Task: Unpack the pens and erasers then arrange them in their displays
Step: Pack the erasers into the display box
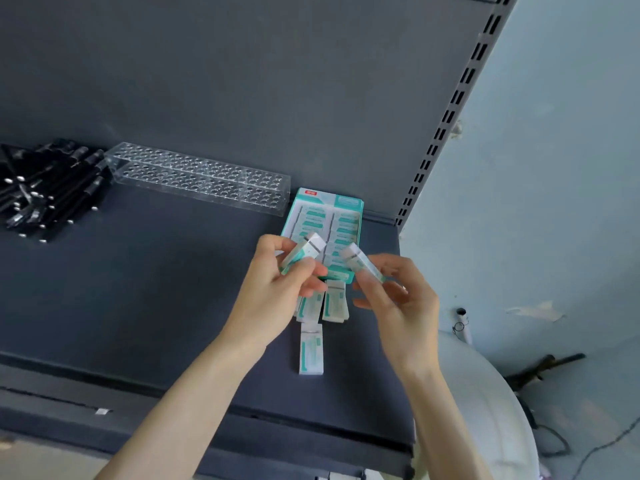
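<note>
Right, my left hand has its fingers curled round one eraser, held over the near end of the teal display box. My right hand pinches a second eraser over the same end. Loose erasers lie on the shelf just in front of the box. The clear pen rack stands left of the box, with the black pens heaped beyond.

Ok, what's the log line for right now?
left hand: holds white-and-teal wrapped eraser | right hand: holds second eraser | teal cardboard display box: stocked | clear plastic pen rack: empty | black pens: piled
</note>
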The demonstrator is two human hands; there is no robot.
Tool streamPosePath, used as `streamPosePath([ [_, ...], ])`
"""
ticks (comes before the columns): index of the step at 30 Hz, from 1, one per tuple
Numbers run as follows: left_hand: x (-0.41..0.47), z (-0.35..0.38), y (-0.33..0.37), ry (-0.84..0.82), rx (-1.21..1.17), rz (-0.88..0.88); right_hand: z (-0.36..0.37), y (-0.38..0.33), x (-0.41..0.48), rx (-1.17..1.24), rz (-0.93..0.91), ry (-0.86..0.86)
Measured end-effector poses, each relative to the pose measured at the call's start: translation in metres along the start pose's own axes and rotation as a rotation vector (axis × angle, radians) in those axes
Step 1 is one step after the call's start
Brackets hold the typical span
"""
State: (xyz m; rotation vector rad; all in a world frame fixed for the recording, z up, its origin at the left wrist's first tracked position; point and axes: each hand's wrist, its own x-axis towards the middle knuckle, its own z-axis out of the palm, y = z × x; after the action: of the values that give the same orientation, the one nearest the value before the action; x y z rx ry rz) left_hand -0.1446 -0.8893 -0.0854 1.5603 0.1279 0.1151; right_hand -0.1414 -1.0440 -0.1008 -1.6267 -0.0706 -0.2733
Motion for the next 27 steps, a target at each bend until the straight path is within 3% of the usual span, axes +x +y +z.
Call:
streamPosePath([
  [3, 0.014, 0.000, 0.003, -0.049, -0.176, -0.084, 0.009, -0.003, 0.012, -0.081, -0.083, -0.027],
  [7, 0.037, -0.012, 0.001, -0.176, -0.085, -0.093, 0.025, -0.003, 0.029, -0.055, -0.178, -0.087],
  [13, 0.079, -0.041, 0.001, -0.248, -0.084, -0.061, 0.050, 0.006, 0.059, 0.019, -0.030, -0.135],
  [15, 0.093, -0.046, -0.001, -0.224, -0.047, -0.066, 0.059, 0.010, 0.073, -0.107, -0.024, -0.089],
  [20, 0.120, -0.051, -0.019, 0.017, -0.157, -0.167, 0.072, 0.018, 0.111, -0.592, -0.058, -0.068],
  [27, 0.118, -0.052, -0.038, 0.013, -0.203, -0.085, 0.083, 0.026, 0.123, -0.775, -0.064, -0.047],
])
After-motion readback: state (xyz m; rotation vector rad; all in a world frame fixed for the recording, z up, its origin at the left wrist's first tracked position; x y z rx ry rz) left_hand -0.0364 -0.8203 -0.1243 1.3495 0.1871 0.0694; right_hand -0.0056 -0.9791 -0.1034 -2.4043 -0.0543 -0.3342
